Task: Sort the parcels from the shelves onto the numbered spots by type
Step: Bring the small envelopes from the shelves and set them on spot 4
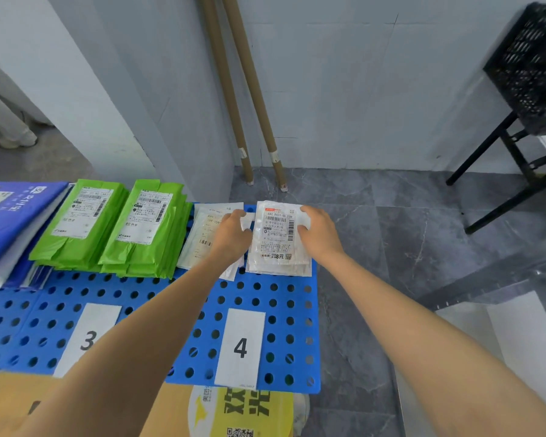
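Note:
A stack of clear white parcels [276, 241] with printed labels lies at the far end of spot 4 [241, 346] on the blue perforated board [284, 326]. My right hand [319, 231] grips its right edge. My left hand [232, 231] holds its left edge and rests over a second white stack [199, 244] beside it. Two piles of green parcels [139, 234] sit behind spot 3 [89, 339]. Blue parcels [10, 222] lie at the far left.
A yellow bag [243, 411] and a brown carton [10, 402] lie under the board's near edge. Two cardboard tubes [249, 89] lean on the wall. A black crate [533, 67] stands on a black stand at right. Grey tiled floor lies right of the board.

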